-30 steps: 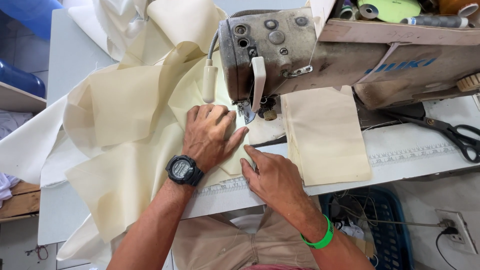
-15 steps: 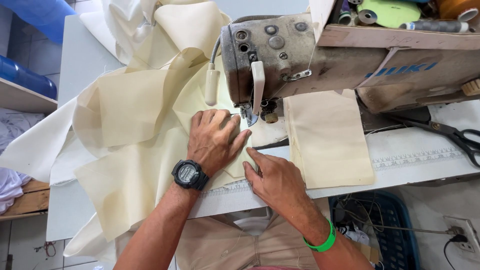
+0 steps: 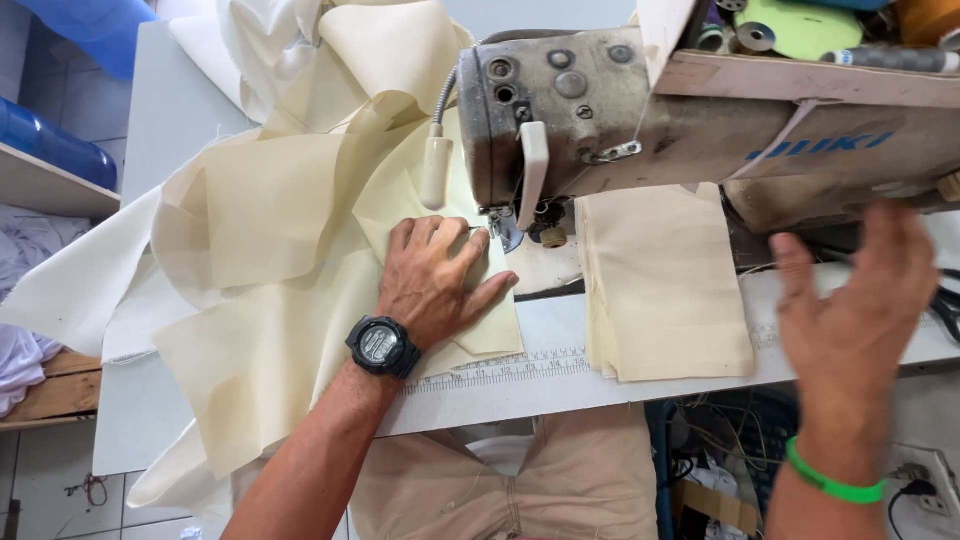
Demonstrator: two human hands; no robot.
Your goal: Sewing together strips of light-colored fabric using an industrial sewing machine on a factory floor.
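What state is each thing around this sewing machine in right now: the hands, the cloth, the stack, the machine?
Left hand: open, pressed flat on the cloth beside the needle.
Right hand: open, raised off the table, blurred, holding nothing.
Cream fabric sheet: crumpled and folded, spread across the table, one edge under the presser foot.
Stack of cut cream pieces: lying flat, neatly piled, untouched.
Worn grey sewing machine: upright; whether it is running cannot be told.
Black wristwatch: strapped on the left wrist.

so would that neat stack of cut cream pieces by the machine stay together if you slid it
Probably not as one block: the stack is thin loose layers, its lower edge showing separate sheets. Likely floppy and light, since like fabric under the left hand folds and billows. No hand holds the stack.
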